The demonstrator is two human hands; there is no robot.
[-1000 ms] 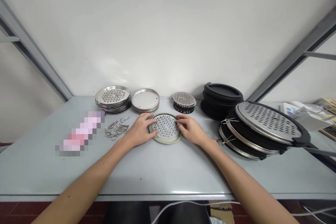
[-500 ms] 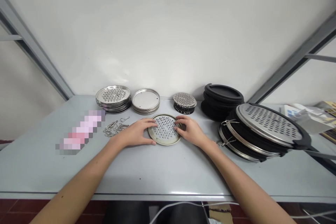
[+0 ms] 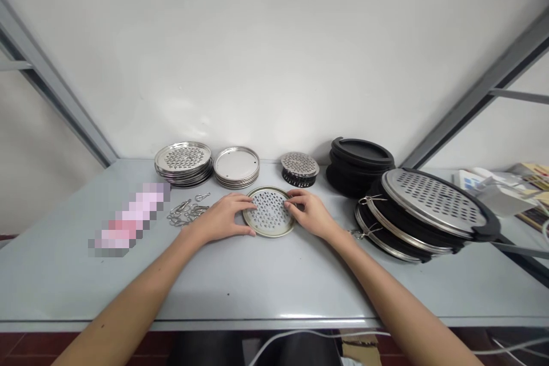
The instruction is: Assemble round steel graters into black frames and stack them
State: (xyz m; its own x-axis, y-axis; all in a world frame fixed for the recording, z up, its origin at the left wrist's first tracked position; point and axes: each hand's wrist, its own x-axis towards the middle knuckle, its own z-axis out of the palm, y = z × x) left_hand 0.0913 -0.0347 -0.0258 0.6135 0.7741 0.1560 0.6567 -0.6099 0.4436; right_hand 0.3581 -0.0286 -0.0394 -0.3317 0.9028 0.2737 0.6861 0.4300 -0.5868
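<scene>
In front of me a round perforated metal plate (image 3: 269, 214), grater-like with rows of small holes and a raised gold-toned rim, lies flat on the table. My left hand (image 3: 225, 216) grips its left side, with the fingertips over the rim and the thumb lower down by the edge. At the upper right edge, my right hand (image 3: 309, 211) has fingers and thumb bent onto the rim and the holed face. Just left of my left hand sits a loose pile of small metal clips (image 3: 182, 214), partly covered by that hand.
Along the wall stand a stack of perforated plates (image 3: 184, 159), shallow metal lids (image 3: 237, 164), smaller holed discs (image 3: 300, 164) and black rings (image 3: 362, 151). A leaning stack of large black-rimmed grater plates (image 3: 433, 200) is close to my right forearm. A pixelated pink item (image 3: 132, 217) lies left on the table (image 3: 257, 291).
The view has shifted slightly. Both hands stay on the perforated metal plate, with only tiny finger movement at the right rim; the plate has barely moved.
</scene>
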